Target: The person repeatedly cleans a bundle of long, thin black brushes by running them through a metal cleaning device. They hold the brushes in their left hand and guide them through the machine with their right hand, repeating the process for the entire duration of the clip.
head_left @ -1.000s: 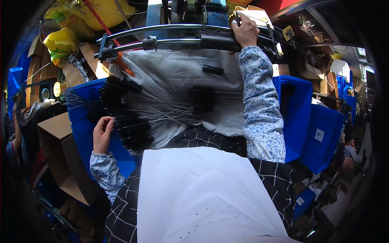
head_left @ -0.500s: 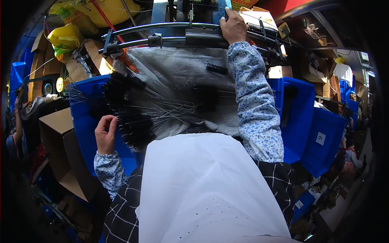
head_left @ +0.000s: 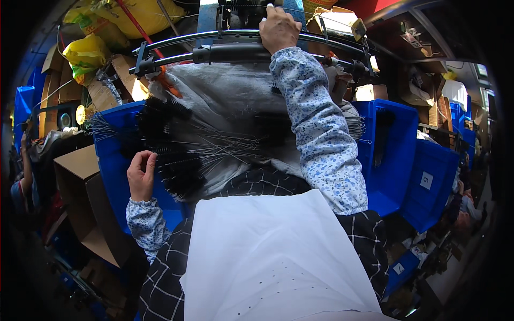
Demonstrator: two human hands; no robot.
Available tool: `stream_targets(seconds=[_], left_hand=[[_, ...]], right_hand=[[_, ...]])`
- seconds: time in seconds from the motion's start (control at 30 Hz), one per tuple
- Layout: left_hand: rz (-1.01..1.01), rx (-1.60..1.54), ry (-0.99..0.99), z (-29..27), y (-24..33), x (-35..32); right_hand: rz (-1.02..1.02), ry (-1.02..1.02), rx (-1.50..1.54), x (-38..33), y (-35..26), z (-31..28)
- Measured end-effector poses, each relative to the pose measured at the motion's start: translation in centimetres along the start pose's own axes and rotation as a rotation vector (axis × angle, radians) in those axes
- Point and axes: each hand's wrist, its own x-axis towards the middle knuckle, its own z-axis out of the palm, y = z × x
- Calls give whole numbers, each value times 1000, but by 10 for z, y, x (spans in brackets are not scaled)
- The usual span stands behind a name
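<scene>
My left hand is hovering, thumb near forefinger, grip unclear, beside black wire-stemmed brushes; these are lying already bristled on white sheeting, how many remain untellable. My right hand is resting at the upper steel rail, hold indeterminable.

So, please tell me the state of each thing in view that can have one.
Black brushes: heaped
Wire handles: crossing, fanned out
Left hand: half-curled, beside black brushes
Right hand: at metal rails, grip unclear
Whitish sheet: wrinkled
Cardboard box: open
Blue bin at right: open
</scene>
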Motion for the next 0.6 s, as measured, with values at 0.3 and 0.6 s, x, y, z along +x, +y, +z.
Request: stream_targets(seconds=[0.3,0.6], left_hand=[[130,-51,501,-22,-27,24],[642,654,1001,-108,-6,72]], right_hand=[[-67,26,-116,3,84,8],[-74,-205,-446,49,162,-6]])
